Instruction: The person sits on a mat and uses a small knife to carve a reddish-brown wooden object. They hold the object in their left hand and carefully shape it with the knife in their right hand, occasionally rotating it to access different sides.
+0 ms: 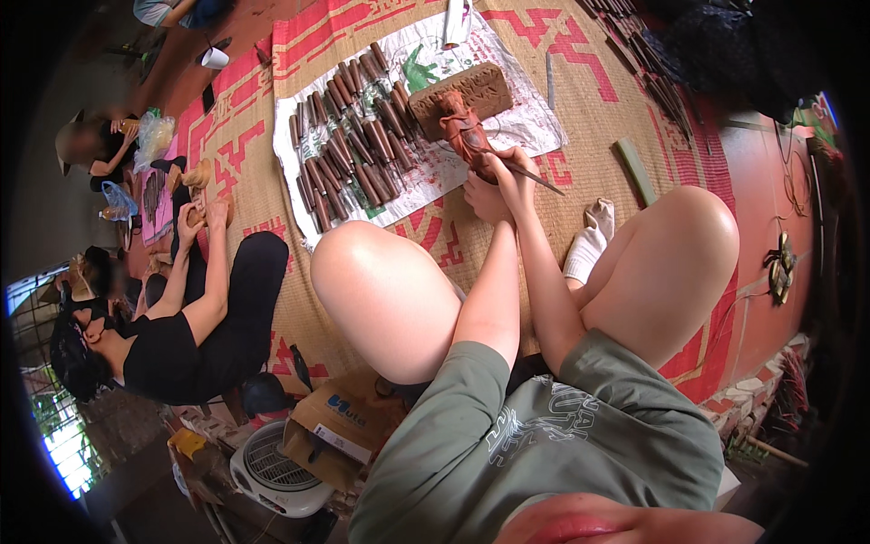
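A reddish-brown carved wooden figurine (464, 130) lies tilted in front of me, its far end resting against a brown block with a carved surface (485, 86). My left hand (488, 198) is closed around the figurine's near end. Just above it, my right hand (515, 174) is closed on a slim, dark carving tool (542, 182), whose pointed end sticks out to the right. The tool's other end, by the figurine, is partly hidden by my fingers. Left of the block, several wooden-handled carving tools (349, 136) lie in rows on a white printed sheet (385, 216).
The sheet lies on a red-and-tan woven mat (580, 127). A green strip (634, 170) and more tools (666, 100) lie to the right. At left, a person in black (172, 354) works on a wooden piece. A cardboard box (331, 417) and white fan (281, 471) stand near my left side.
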A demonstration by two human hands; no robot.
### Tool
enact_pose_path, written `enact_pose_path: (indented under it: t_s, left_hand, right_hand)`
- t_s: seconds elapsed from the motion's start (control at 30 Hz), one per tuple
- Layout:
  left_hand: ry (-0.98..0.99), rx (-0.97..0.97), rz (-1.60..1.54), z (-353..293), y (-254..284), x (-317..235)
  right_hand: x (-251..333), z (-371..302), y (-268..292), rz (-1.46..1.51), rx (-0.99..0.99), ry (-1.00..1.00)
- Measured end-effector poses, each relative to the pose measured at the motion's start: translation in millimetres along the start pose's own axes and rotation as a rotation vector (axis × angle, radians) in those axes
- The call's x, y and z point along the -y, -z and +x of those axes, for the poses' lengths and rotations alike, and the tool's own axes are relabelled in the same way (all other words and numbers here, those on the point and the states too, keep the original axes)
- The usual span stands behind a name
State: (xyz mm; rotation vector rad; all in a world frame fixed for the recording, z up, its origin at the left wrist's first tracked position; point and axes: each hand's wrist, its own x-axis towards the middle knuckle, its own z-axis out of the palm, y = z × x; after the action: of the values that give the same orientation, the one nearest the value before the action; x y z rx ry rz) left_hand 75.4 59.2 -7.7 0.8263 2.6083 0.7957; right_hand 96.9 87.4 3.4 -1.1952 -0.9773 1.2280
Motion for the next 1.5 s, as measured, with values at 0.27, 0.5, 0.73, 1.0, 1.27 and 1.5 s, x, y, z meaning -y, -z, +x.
enact_pose_path:
  t_s: [0.27,0.5,0.73,1.0,1.27,1.5]
  left_hand:
    - [0.004,0.018,-0.013,-3.1,1.4,-2.5]
    - [0.027,0.040,-0.018,2.0,2.5,0.3]
    - [-0.011,0.028,0.008,-3.5,2.6,-6.7]
    - [0.012,-0.018,-0.031,-2.1,4.2,-4.7]
    - [0.007,0.005,-0.083,-1.8,6.7,-3.7]
    - [0.008,0.003,-0.041,-3.9,3.9,-3.8]
  right_hand:
    - [-18.0,12.5,14.8,-0.249,-0.108,0.141]
    - [0.7,9.7,15.0,-0.020,-0.131,-0.076]
    - [-2.6,21.6,30.7,0.162,-0.031,-0.165]
    - [-5.3,26.3,31.9,0.022,0.064,-0.209]
    - [-2.6,24.8,35.7,0.094,0.135,-0.235]
    - [7.4,27.2,30.7,0.067,0.121,-0.242]
